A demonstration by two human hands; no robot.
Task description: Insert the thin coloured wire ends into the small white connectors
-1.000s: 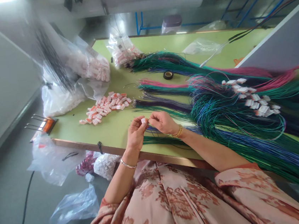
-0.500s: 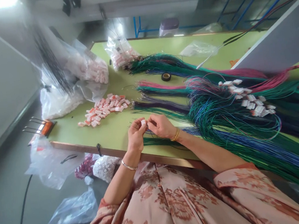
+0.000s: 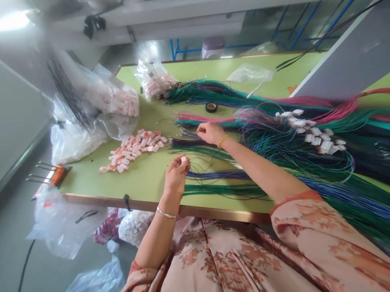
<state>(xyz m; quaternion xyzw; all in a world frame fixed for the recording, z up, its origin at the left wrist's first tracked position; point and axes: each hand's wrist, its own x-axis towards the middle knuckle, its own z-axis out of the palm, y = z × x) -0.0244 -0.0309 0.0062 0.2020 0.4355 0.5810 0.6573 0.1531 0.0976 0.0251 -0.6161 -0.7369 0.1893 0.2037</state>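
My left hand [image 3: 176,175] is closed, pinching a small white connector [image 3: 184,159] with thin wires trailing from it, just above the green table [image 3: 142,174]. Farther out, my right hand [image 3: 209,133] rests closed over the ends of the purple and green wire bundles [image 3: 194,142], fingers pinched on something I cannot make out. A pile of loose white and orange connectors [image 3: 133,149] lies left of both hands.
Long green, blue and pink wire bundles [image 3: 286,155] cover the table's right side, with finished white connectors [image 3: 310,131] on them. Plastic bags of connectors [image 3: 120,100] sit at the back left. A tape roll [image 3: 211,107] lies beyond my right hand. Bags lie on the floor [image 3: 66,220].
My right hand has left the connector and reached away to the wire ends farther out. My left hand keeps the connector in nearly the same spot. The view tilted up slightly.
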